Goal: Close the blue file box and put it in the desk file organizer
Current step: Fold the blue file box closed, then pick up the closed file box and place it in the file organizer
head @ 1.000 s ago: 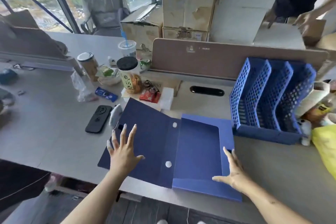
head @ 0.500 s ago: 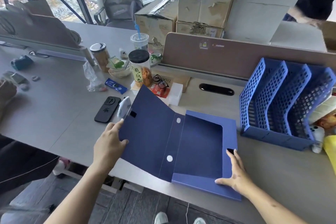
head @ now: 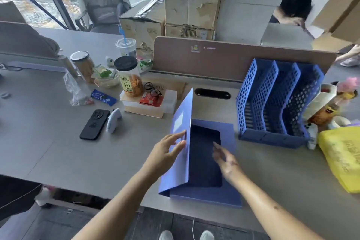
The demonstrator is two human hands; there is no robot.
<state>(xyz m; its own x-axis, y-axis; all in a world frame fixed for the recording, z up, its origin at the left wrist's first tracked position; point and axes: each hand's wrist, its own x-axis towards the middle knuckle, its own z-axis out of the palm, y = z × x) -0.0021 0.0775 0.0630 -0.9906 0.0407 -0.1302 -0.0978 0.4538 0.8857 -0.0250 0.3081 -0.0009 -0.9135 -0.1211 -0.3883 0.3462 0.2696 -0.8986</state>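
The blue file box (head: 204, 195) lies at the desk's front edge with its tray open toward me. Its lid stands almost upright on the left side of the tray. My left hand (head: 165, 152) presses flat against the lid's outer face, fingers spread, thumb near the lid's edge. My right hand (head: 224, 156) hovers over the tray's dark inside, fingers apart, holding nothing. The blue mesh desk file organizer (head: 276, 103) with three slots stands to the right behind the box, its slots bare.
A black phone (head: 95, 124) and a small white object lie left of the box. Jars, a cup, glasses and snack packs crowd the back left. A yellow bag (head: 342, 158) and a toy sit right of the organizer. Another person's hand holds cardboard at the far right.
My left hand has swung the lid from flat on the desk up to nearly vertical. My right hand has left the box's right front corner and moved over the tray.
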